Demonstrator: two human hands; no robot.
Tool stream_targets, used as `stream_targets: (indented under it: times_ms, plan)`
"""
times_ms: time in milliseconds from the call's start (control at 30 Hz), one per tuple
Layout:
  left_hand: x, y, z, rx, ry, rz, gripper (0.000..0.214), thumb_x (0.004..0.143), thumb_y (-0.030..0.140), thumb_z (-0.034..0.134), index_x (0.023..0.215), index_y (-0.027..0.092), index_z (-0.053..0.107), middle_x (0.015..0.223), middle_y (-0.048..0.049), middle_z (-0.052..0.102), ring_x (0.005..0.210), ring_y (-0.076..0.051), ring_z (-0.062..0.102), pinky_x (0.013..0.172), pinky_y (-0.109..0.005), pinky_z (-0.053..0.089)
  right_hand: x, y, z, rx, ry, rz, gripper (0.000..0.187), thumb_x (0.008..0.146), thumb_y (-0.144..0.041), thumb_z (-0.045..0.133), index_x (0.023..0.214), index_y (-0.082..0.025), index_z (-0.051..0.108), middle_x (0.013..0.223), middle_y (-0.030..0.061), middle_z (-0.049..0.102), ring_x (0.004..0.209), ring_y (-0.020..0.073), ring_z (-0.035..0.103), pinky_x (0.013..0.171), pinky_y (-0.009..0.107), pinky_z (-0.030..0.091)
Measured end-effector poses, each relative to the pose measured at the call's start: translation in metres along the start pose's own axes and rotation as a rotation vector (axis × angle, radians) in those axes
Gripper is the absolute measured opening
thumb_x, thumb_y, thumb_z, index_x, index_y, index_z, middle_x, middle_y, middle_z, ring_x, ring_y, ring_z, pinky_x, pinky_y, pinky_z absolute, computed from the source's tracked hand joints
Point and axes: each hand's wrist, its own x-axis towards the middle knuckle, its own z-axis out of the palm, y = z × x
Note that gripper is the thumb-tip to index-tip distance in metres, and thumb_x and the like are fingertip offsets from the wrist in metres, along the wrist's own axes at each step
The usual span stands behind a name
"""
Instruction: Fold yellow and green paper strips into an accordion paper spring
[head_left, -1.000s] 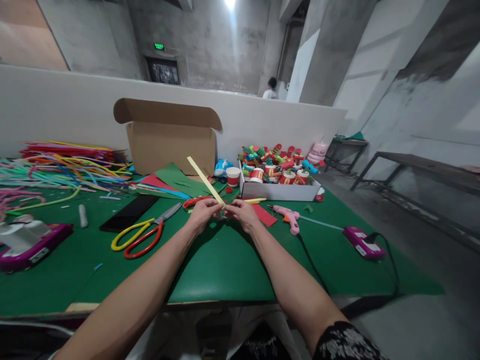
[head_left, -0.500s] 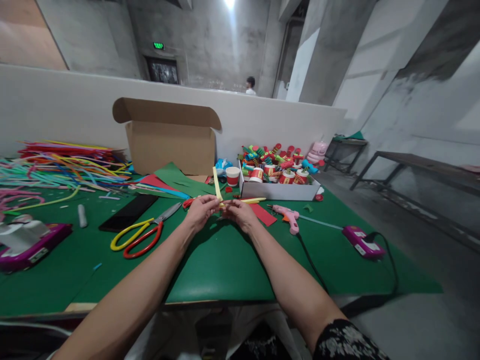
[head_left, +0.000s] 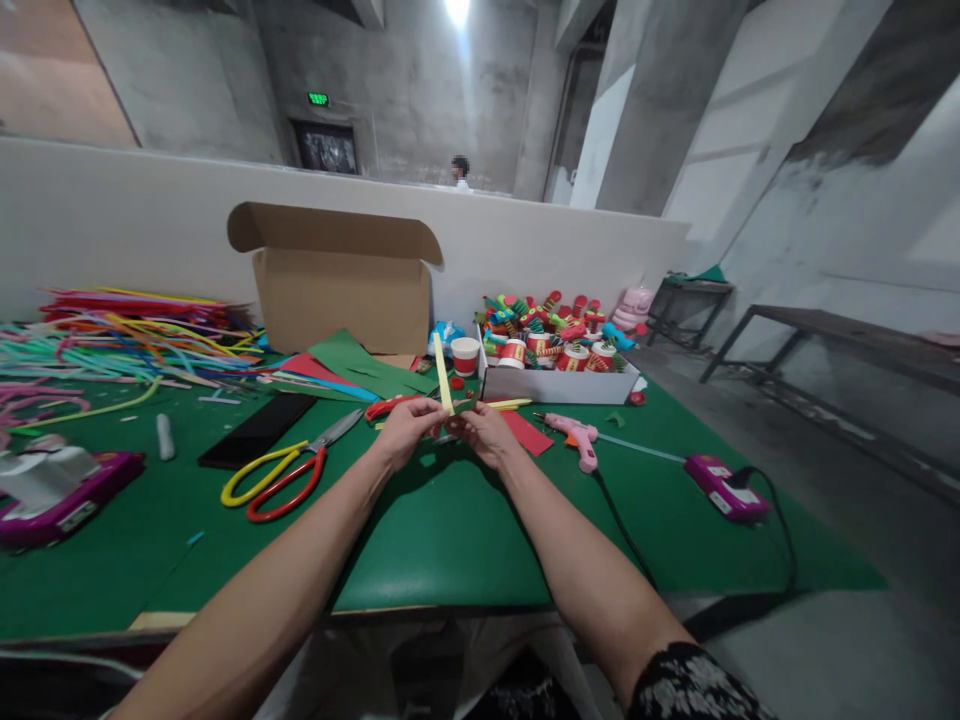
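My left hand (head_left: 409, 432) pinches the lower end of a pale yellow paper strip (head_left: 443, 372) that stands up from the fingers, leaning slightly left. Close beside it, my right hand (head_left: 484, 434) is closed at the same spot, on a small green paper strip (head_left: 465, 406) that meets the yellow one. The fingers partly hide where the two strips cross. Red-handled scissors (head_left: 390, 407) lie behind my left hand, and a red paper piece (head_left: 527, 432) lies to the right of my right hand.
Large scissors (head_left: 300, 468) and a black phone (head_left: 257, 429) lie left. A pink glue gun (head_left: 576, 440), with a cord, lies right. Behind stand a paper cup (head_left: 465, 357), a white box (head_left: 559, 385) of small crafts and a cardboard box (head_left: 345, 300). Pipe cleaners (head_left: 142, 330) are heaped at far left.
The yellow strip's free end has shifted slightly right, and more of the green strip shows by my right fingers. Both hands stay close together. The person behind the partition has moved left.
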Motion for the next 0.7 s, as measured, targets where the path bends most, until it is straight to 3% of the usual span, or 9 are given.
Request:
stream_targets:
  times_ms: [700]
  plan:
    - [0.0017, -0.001, -0.0005, 0.073, 0.094, 0.07, 0.03, 0.055, 0.042, 0.074, 0.06, 0.015, 0.061, 0.048, 0.0024, 0.053, 0.046, -0.009, 0.044, 0.049, -0.022, 0.035, 0.0009, 0.0035, 0.0036, 0.054, 0.0, 0.03, 0.017, 0.061, -0.021, 0.076, 0.066, -0.015, 0.061, 0.062, -0.0008, 0.065, 0.057, 0.0091, 0.06, 0.067, 0.024, 0.05]
